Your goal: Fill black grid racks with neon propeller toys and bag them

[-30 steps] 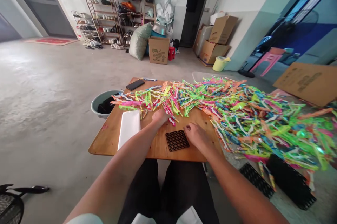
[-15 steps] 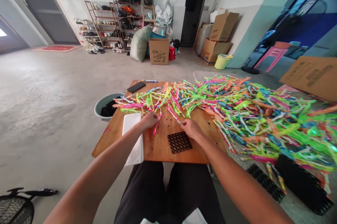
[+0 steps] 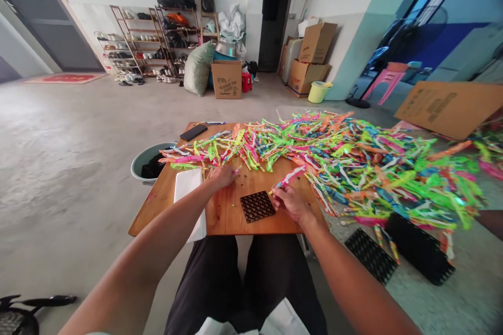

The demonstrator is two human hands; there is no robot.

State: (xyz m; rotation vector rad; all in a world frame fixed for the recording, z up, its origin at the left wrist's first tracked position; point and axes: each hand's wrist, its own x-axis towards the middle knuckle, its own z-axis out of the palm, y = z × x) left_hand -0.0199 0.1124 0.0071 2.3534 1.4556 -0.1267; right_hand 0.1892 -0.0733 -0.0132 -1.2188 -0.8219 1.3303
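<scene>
My right hand (image 3: pixel 290 202) is closed on a pink-and-white plastic strip toy (image 3: pixel 293 174), its thin end pointing down beside the black grid tray (image 3: pixel 257 206). My left hand (image 3: pixel 222 176) is closed near the front of the pile, with a small pinkish end showing at its fingertips; most of what it holds is hidden. Ahead of both hands lies a heap of bright plastic strip toys (image 3: pixel 275 141) in green, pink, orange and white. A white folded sheet (image 3: pixel 187 184) lies under my left forearm on the wooden table (image 3: pixel 157 209).
A phone (image 3: pixel 193 132) rests at the table's far left corner. Beside the table stands a basin (image 3: pixel 137 164) with dark contents. More black trays (image 3: pixel 418 248) are on the floor at right, near an open cardboard box (image 3: pixel 444 107). A dark shape enters at the right edge.
My right hand has moved right and turned its strip toy so the coloured part points up and away. My left hand's pink strip no longer hangs toward me. The view has swung right.
</scene>
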